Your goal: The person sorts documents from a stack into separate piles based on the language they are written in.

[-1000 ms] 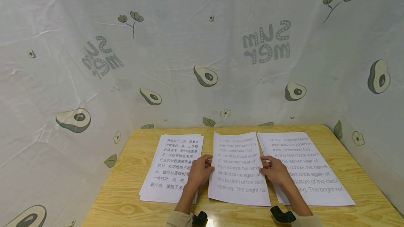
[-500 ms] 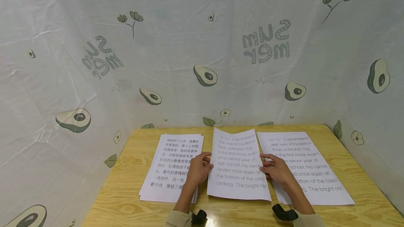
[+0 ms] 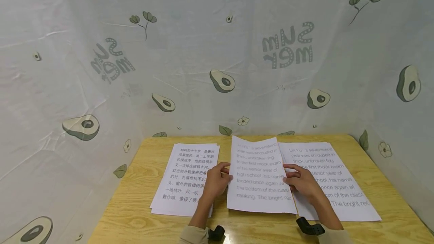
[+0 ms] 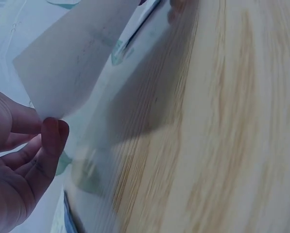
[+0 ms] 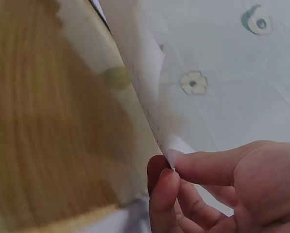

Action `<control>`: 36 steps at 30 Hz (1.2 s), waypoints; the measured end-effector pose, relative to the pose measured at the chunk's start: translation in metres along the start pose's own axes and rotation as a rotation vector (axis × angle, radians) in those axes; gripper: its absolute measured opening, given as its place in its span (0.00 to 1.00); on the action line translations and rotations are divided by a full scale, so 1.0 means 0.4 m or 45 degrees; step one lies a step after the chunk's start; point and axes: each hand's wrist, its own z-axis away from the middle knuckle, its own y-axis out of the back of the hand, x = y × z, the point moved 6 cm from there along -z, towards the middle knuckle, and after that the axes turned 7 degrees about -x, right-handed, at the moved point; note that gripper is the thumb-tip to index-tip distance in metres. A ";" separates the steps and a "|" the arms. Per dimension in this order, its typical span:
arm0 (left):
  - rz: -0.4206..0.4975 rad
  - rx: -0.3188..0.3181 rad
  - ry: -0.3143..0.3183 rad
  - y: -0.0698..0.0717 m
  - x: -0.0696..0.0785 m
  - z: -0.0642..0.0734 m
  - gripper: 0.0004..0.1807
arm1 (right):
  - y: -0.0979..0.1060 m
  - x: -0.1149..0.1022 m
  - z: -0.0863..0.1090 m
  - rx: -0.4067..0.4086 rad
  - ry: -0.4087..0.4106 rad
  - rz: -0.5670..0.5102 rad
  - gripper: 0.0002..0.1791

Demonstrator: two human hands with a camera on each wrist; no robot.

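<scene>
A printed sheet of paper (image 3: 259, 178) with English text is held up above the middle of the table, bowed slightly between both hands. My left hand (image 3: 217, 180) pinches its left edge between thumb and fingers; in the left wrist view the paper (image 4: 72, 63) rises from the fingertips, with its shadow on the wood below. The right hand (image 3: 301, 180) pinches the right edge, and in the right wrist view the paper's edge (image 5: 140, 82) runs up from the thumb and forefinger (image 5: 166, 182). Part of the right stack lies hidden behind the right hand and the sheet.
To the left lies a stack of sheets with Chinese text (image 3: 184, 176). A stack with the same English text (image 3: 342, 183) lies to the right, its edges slightly uneven. The wooden table (image 3: 118, 214) backs onto a patterned curtain (image 3: 190, 55).
Both hands have raised the sheet a little off the table and moved it slightly to the right, so it overlaps the right stack more. Both stacks have stayed put.
</scene>
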 end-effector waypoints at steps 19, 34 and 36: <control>0.317 0.100 -0.016 -0.207 0.114 -0.030 0.25 | 0.230 0.066 0.020 0.049 0.012 0.250 0.37; 0.416 0.150 -0.023 -0.390 0.189 -0.047 0.23 | 0.386 0.128 0.062 0.178 -0.062 0.484 0.36; 0.428 0.150 -0.023 -0.407 0.192 -0.047 0.23 | 0.399 0.136 0.066 0.203 -0.073 0.499 0.35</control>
